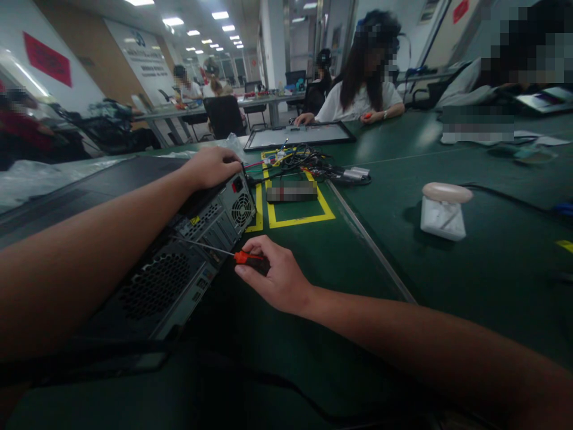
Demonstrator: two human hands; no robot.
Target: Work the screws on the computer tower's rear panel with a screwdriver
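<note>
A black and grey desktop computer case [179, 292] lies on the green table at the left, its rear panel with vents and ports turned to the right. My left hand [213, 166] grips the far upper edge of the case, with its fingers curled over the corner above the fan grille [242, 209]. In my right hand [277, 276] is a screwdriver [244, 258] with an orange and black handle. Its thin shaft points left to the rear panel, and the tip is near the panel's edge; whether it sits in a screw I cannot tell.
Beyond the case lie a tangle of cables [308, 160] and a dark box [292, 191] within yellow tape [302, 222]. A flat framed panel [299, 135] lies before a person [362, 89] across the table. On the right stands a white stand [443, 218].
</note>
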